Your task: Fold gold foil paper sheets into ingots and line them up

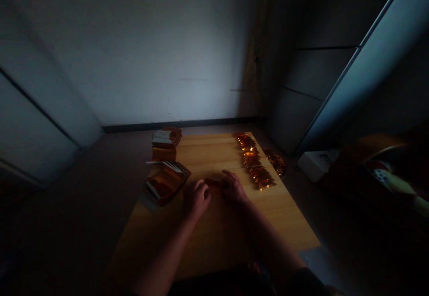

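My left hand (pixel 197 198), fingers curled in a pinch, grips the near-left end of a narrow piece of orange foil (pixel 213 182) low over the table. At its other end my right hand (pixel 233 189) is closed on the same piece, with one finger reaching forward. Dim light hides the fingertips and the foil's exact shape. Left of my hands lies a stack of shiny orange foil sheets (pixel 170 181) with white strips on it. Behind that stack is another pile of orange sheets (pixel 164 153), also with white strips.
A row of folded, glittering orange foil pieces (pixel 253 160) runs along the right side of the wooden table (pixel 208 148). More such foil (pixel 276 162) sits lower, beyond the right edge. A white box (pixel 315 164) stands on the floor at right. A wall (pixel 174 55) rises behind.
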`<state>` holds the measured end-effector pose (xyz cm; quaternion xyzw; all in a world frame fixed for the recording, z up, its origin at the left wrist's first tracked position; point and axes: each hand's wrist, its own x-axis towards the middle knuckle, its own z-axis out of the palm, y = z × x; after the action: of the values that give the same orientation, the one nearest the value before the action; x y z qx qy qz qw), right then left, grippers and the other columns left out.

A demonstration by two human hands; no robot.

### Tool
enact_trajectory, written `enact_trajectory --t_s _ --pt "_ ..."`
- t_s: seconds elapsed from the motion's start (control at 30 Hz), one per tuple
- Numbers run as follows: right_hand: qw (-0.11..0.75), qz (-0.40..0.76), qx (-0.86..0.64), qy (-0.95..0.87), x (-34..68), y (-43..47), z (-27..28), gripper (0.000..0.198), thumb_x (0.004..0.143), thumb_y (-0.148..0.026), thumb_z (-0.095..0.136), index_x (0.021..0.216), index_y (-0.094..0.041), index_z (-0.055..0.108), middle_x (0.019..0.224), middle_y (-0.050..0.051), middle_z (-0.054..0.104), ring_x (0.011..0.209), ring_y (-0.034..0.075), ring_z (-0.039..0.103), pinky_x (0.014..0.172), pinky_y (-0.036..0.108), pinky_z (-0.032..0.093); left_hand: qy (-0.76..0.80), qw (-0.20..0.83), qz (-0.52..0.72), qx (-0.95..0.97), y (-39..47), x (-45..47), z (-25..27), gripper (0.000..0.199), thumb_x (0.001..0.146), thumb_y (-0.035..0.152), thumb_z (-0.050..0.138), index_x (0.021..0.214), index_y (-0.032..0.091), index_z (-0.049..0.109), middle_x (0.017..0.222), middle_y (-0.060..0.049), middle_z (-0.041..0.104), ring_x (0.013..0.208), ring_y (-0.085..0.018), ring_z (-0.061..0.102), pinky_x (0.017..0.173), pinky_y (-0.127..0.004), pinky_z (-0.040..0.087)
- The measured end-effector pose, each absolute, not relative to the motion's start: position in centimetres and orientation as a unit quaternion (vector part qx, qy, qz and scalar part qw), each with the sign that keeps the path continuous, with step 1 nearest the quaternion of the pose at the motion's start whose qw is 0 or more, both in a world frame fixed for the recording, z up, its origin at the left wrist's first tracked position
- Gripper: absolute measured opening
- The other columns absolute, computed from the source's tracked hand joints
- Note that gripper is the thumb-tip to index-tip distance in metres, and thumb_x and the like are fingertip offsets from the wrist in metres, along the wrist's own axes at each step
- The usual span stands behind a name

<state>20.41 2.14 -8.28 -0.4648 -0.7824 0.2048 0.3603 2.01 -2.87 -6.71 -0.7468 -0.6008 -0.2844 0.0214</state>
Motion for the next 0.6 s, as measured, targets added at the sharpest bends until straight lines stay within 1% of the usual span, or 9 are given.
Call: enact_trajectory --t_s 0.1,0.17,0.27,0.33,0.43,0.47,0.6 --pt "0.368 0.206 -0.468 -0.776 20.4 2.4 -8.2 0.027 0.062 -0.038 0.078 0.079 -0.02 0.066 0.125 0.013 0.056 0.114 0.027 0.051 0.095 0.041 0.042 -0.611 0.03 -0.302 -0.731 -2.4 2.2 -7.0 0.019 0.07 0.021 0.065 0.088 0.021 0.057 0.103 -0.008 0.063 0.1 -0.026 0.056 0.087 -0.04 0.045" --pt "0.359 0.209 -0.467 -0.781 20.7 2.6 -8.1 0.028 0.06 -0.034 0.079 0.08 -0.019 0.067 0.125 0.013 0.057 0.115 0.028 0.05 0.095 0.041 0.042 -0.625 0.034 -0.319 -0.712 -2.2 2.4 -7.2 0.033 0.069 0.022 0.066 0.1 0.02 0.055 0.105 -0.01 0.063 0.101 -0.027 0.057 0.088 -0.042 0.045" --pt "0.332 0.213 -0.47 -0.789 21.3 2.6 -7.8 0.033 0.057 -0.026 0.08 0.086 -0.017 0.067 0.124 0.014 0.057 0.116 0.028 0.051 0.095 0.04 0.043 -0.631 0.033 -0.344 -0.695 -2.3 2.5 -7.5 0.051 0.071 0.022 0.065 0.119 0.019 0.048 0.112 -0.012 0.062 0.106 -0.028 0.056 0.091 -0.044 0.044" --pt "0.319 0.211 -0.475 -0.793 21.7 2.4 -7.3 0.033 0.057 -0.03 0.08 0.084 -0.017 0.068 0.122 0.013 0.059 0.114 0.027 0.053 0.094 0.038 0.045 -0.623 0.025 -0.353 -0.698 -2.3 2.4 -7.5 0.057 0.071 0.021 0.064 0.125 0.02 0.044 0.117 -0.011 0.06 0.11 -0.028 0.054 0.094 -0.044 0.042" --pt "0.312 0.197 -0.477 -0.797 21.9 1.8 -6.8 0.031 0.062 -0.042 0.078 0.078 -0.018 0.068 0.117 0.011 0.062 0.109 0.025 0.056 0.091 0.035 0.047 -0.613 0.004 -0.356 -0.706 -2.2 2.2 -7.5 0.057 0.069 0.019 0.066 0.123 0.021 0.046 0.118 -0.011 0.06 0.111 -0.028 0.054 0.095 -0.044 0.042" --pt "0.308 0.189 -0.476 -0.802 21.9 1.6 -6.7 0.03 0.063 -0.042 0.077 0.079 -0.018 0.069 0.116 0.011 0.063 0.108 0.025 0.057 0.09 0.035 0.047 -0.611 -0.004 -0.356 -0.707 -2.2 2.1 -7.5 0.055 0.069 0.018 0.066 0.121 0.021 0.048 0.117 -0.01 0.061 0.109 -0.028 0.055 0.094 -0.043 0.043" --pt "0.28 0.149 -0.462 -0.828 21.7 1.3 -7.0 0.021 0.067 -0.033 0.075 0.083 -0.019 0.072 0.114 0.01 0.064 0.109 0.026 0.056 0.093 0.036 0.044 -0.612 -0.023 -0.363 -0.703 -1.9 1.9 -7.5 0.043 0.066 0.017 0.066 0.108 0.021 0.055 0.106 -0.007 0.064 0.101 -0.025 0.058 0.089 -0.041 0.046"
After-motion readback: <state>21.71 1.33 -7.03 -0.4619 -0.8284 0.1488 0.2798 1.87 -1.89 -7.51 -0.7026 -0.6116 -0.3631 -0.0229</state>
